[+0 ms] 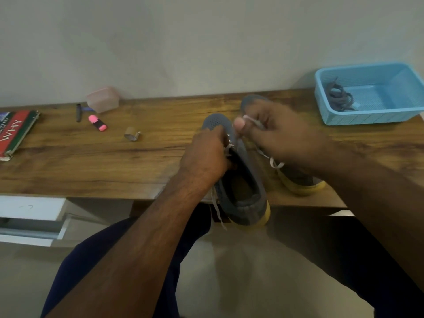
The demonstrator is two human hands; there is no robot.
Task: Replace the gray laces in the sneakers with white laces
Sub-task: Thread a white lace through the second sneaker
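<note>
A gray knit sneaker (246, 191) with a yellow sole lies at the wooden desk's front edge, heel over the edge toward me. My left hand (206, 154) grips its left side by the eyelets. My right hand (275, 134) pinches a white lace (251, 120) above the tongue; one strand trails right under my wrist, another end hangs off the desk at the sneaker's left. The second gray sneaker (298, 180) lies behind my right hand, mostly hidden. Gray laces (339, 97) lie tangled in a blue basket (371, 117).
On the wooden desk (91, 161) at the left are a red book (13, 131), a black pen (78, 112), a pink highlighter (98, 122), a small cardboard roll (131, 134) and a pink lidded box (103, 99). An open white drawer (29, 216) sits below left.
</note>
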